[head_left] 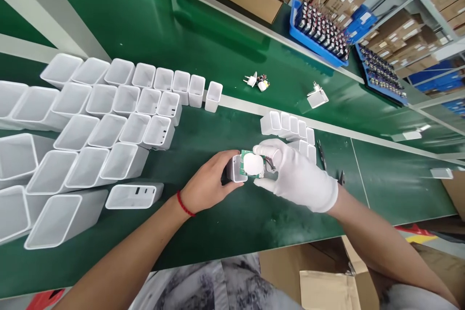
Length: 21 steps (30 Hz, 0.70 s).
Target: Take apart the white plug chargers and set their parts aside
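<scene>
Bare, with a red cord at its wrist, my left hand (pixel 207 174) is closed around a small white plastic housing (pixel 235 170). In its white glove, my right hand (pixel 290 169) grips a green circuit board (pixel 245 156) by thumb and fingers. A white rounded pad covers much of the board's face, and dark wires show at its right side. The board is at the open mouth of the housing; I cannot tell how far inside it reaches. My right fingertips are partly hidden behind the board.
Rows of white housings (pixel 109 131) stand at the left of the green bench, and a smaller group (pixel 290 128) stands right of centre. Dark tools (pixel 321 155) lie beyond my right hand. Blue trays of parts (pixel 316 34) are on the upper shelf. An open cardboard box (pixel 327 276) is below the edge.
</scene>
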Each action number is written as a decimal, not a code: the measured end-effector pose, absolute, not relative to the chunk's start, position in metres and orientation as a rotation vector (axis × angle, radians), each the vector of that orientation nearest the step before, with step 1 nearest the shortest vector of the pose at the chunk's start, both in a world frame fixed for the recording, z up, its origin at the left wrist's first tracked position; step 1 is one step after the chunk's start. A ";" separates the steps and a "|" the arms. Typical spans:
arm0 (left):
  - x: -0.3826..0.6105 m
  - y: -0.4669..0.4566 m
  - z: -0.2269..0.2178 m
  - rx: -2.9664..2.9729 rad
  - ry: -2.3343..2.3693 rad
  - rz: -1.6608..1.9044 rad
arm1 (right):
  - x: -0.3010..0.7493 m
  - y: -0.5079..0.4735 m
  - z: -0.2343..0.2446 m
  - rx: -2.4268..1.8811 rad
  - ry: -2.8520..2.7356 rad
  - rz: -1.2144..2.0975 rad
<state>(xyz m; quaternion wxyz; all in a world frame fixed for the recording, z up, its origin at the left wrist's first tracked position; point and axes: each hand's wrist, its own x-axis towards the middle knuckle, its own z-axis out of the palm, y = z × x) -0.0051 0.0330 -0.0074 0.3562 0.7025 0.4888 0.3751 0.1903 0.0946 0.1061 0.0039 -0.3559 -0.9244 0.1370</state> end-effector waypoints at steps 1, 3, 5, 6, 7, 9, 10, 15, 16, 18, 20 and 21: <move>-0.005 0.033 -0.008 1.841 1.245 1.012 | 0.190 0.095 0.106 -1.122 -2.883 0.457; -0.005 0.033 -0.007 1.871 1.224 1.092 | 0.190 0.095 0.108 -1.120 -2.919 0.445; -0.005 0.034 -0.005 1.873 1.215 1.145 | 0.190 0.093 0.113 -1.100 -2.981 0.326; -0.005 0.034 -0.003 1.872 1.214 1.156 | 0.189 0.092 0.116 -1.079 -3.010 0.236; -0.004 0.034 -0.002 1.867 1.221 1.163 | 0.187 0.091 0.119 -1.048 -3.038 0.131; -0.004 0.035 0.001 1.851 1.239 1.171 | 0.182 0.088 0.125 -0.949 -3.094 -0.099; -0.003 0.035 0.002 1.842 1.247 1.173 | 0.179 0.087 0.127 -0.888 -3.123 -0.204; -0.004 0.034 0.004 1.830 1.206 1.224 | 0.165 0.085 0.134 -0.736 -3.205 -0.412; -0.005 0.035 0.004 1.821 1.197 1.236 | 0.164 0.086 0.134 -0.723 -3.194 -0.391; -0.006 0.035 0.002 1.792 1.183 1.250 | 0.166 0.087 0.133 -0.687 -3.137 -0.313; -0.006 0.035 0.001 1.764 1.165 1.262 | 0.172 0.088 0.130 -0.656 -3.046 -0.216; -0.006 0.035 0.001 1.754 1.157 1.267 | 0.175 0.089 0.128 -0.641 -2.997 -0.169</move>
